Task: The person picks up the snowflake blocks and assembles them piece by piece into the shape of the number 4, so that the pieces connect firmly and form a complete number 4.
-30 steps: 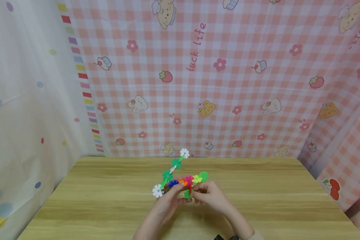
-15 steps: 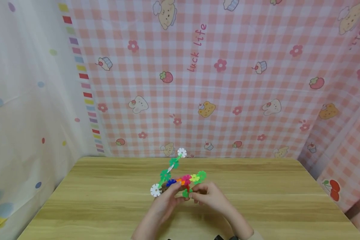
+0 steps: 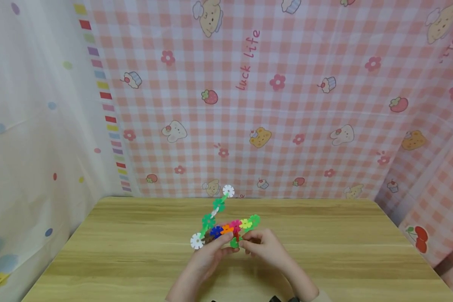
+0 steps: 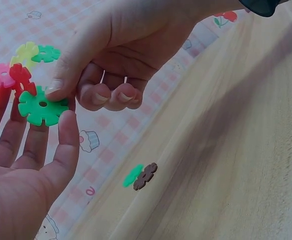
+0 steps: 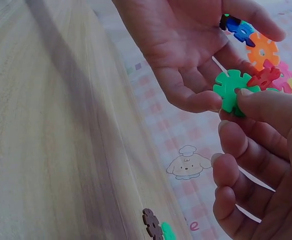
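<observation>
A linked build of coloured plastic snowflake discs is held over the table. My left hand (image 3: 211,253) grips it by the middle, its thumb over the orange disc (image 3: 227,229) beside the blue disc (image 3: 216,232). The right hand (image 3: 264,246) pinches a green snowflake disc (image 4: 43,111) between thumb and fingers. This green disc joins a red disc (image 5: 264,77), which meets the pink disc (image 4: 4,76). Left fingertips touch the green disc's lower edge in the left wrist view. One arm of the build ends in a white disc (image 3: 228,191), another in a light green disc (image 3: 254,220).
A wooden table (image 3: 128,247) lies under the hands. A checked cloth (image 3: 309,109) hangs at its back edge. A brown disc (image 4: 145,176) and a green disc (image 4: 133,175) appear side by side against the table in the left wrist view.
The build has shifted slightly left in the head view. My left thumb sits lower on it, so more of the blue and orange discs shows. The right hand keeps its pinch.
</observation>
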Motion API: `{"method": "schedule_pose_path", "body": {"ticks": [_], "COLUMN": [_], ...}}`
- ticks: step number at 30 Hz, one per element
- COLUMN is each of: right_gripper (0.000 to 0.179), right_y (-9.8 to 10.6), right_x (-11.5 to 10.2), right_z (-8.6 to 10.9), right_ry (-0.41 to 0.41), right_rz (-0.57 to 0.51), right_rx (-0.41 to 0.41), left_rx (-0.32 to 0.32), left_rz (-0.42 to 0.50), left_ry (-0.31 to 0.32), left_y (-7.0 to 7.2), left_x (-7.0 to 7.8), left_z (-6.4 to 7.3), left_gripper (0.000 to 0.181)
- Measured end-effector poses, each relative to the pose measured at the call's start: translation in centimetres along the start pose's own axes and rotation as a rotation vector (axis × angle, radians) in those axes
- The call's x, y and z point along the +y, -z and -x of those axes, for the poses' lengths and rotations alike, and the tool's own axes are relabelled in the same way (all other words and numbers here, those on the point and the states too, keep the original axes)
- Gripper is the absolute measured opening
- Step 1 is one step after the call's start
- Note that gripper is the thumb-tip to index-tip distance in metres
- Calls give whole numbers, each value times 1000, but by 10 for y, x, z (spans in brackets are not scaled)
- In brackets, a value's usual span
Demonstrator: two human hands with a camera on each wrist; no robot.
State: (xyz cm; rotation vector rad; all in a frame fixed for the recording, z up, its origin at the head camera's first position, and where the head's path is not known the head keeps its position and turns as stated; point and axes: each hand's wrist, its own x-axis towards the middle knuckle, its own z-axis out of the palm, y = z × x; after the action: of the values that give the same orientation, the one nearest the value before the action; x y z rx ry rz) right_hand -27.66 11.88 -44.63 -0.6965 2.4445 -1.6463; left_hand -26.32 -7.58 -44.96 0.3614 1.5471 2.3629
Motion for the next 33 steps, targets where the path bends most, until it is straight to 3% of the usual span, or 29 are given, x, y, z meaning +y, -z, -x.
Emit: {"method": "schedule_pose_path", "body": {"ticks": [11, 19, 26, 33], "right_gripper": [13, 26, 29, 33], "right_y": [0, 17, 23, 12], "right_x": [0, 13, 45, 60], "right_z": [-2, -3, -15, -19], "right_ry": [4, 19, -86, -55], "right_rz": [9, 19, 69, 308], "right_rx": [7, -130, 104, 69], "left_rx": [-14, 46, 47, 29], "left_rz": [5, 23, -7, 9], "left_ry": [-37, -46, -22, -29], "left_y": [1, 9, 9, 8], "left_x": [4, 4, 4, 4], "left_z": [0, 1, 0, 0], "left_gripper": [21, 13, 18, 13]}}
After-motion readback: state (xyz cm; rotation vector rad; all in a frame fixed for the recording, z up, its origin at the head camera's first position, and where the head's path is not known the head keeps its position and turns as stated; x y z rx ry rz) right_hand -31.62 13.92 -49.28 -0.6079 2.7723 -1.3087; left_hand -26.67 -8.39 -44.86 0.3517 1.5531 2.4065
